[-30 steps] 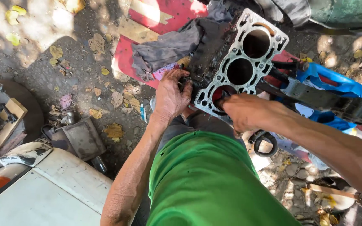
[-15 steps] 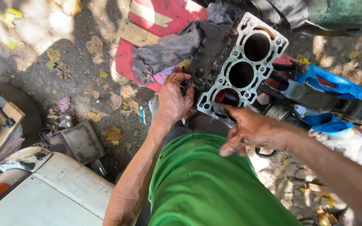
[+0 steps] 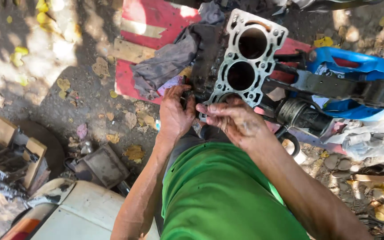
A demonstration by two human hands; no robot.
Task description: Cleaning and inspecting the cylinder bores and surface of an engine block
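Outdoors, on dirt ground strewn with dry leaves and dappled with sun, a person in a green shirt bends over a stripped engine block (image 3: 227, 66) resting on a red board (image 3: 156, 26). Both hands meet at the block's near end. The left hand (image 3: 175, 113) curls around the dark, grimy side of the casting, fingers closed on its edge. The right hand (image 3: 235, 119) lies flat and open-fingered across the lowest cylinder bore, covering it, gripping nothing that can be seen. From the hands the block runs straight away, its long axis tilting up and slightly right, two open bores showing beyond the fingers under a pale metal head gasket (image 3: 263, 49). A grey rag (image 3: 170, 60) drapes along the block's left side. To the right sit a blue plastic container (image 3: 356, 66), a dark bar-shaped engine part (image 3: 334, 86) and a crumpled clear bag (image 3: 370, 138). Lower left, a wooden box (image 3: 14, 151) and a white car panel (image 3: 85, 213).
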